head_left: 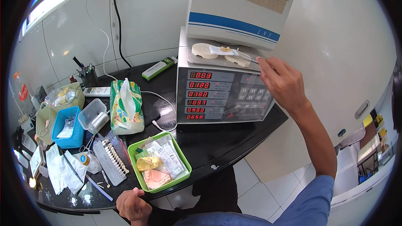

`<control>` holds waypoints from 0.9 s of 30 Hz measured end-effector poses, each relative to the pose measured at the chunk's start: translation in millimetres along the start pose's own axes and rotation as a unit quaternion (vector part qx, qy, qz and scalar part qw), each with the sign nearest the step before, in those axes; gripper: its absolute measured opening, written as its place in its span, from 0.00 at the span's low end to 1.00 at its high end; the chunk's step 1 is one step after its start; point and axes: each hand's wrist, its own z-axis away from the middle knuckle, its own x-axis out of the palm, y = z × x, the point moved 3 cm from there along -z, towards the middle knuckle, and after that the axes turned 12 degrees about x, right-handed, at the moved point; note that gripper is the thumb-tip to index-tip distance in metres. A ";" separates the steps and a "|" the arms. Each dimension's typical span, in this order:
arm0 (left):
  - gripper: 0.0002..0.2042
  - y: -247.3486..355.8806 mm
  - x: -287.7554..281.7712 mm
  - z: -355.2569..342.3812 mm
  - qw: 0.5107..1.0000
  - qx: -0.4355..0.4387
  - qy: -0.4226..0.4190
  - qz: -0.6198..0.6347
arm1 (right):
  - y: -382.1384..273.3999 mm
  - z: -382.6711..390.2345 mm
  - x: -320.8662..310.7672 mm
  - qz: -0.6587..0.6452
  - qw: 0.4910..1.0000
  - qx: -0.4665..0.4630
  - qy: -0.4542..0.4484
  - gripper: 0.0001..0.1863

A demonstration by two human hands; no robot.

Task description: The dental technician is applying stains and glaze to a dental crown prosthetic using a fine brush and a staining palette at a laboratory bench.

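My right hand (279,81) grips metal tweezers (248,57), whose tips reach a white sheet (217,51) with small cream pieces (227,48) on it. The sheet overlaps a round off-white block (201,50), and a second pale block (234,62) lies beside it, both on the metal top (190,62) of a furnace-like machine (226,96) with red displays. Below the counter's front edge my left hand (133,205) is curled closed; its palm is hidden. Nearest it is a green basket (186,170) holding yellow and pink dental models (155,178) and packets.
On the black counter (201,146) stand a tissue pack (126,113), blue basket (67,138), clear container (93,114), shade guide (109,161), green box (158,68), cables and several tools. The machine's raised upper housing (236,8) is behind the blocks; a white panel (343,58) is at right.
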 end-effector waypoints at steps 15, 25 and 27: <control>0.08 0.6 2.3 -5.5 0.999 0.003 -0.006 0.037 | 3.8 8.8 -7.2 0.005 1.000 0.020 -0.005 0.18; 0.11 0.6 1.0 -4.7 1.000 -0.001 -0.010 0.020 | 7.1 3.2 -2.8 0.002 0.999 0.036 -0.011 0.15; 0.11 0.4 1.4 -5.1 1.000 -0.002 -0.009 0.023 | 8.7 2.9 -1.5 -0.001 0.999 0.043 -0.016 0.14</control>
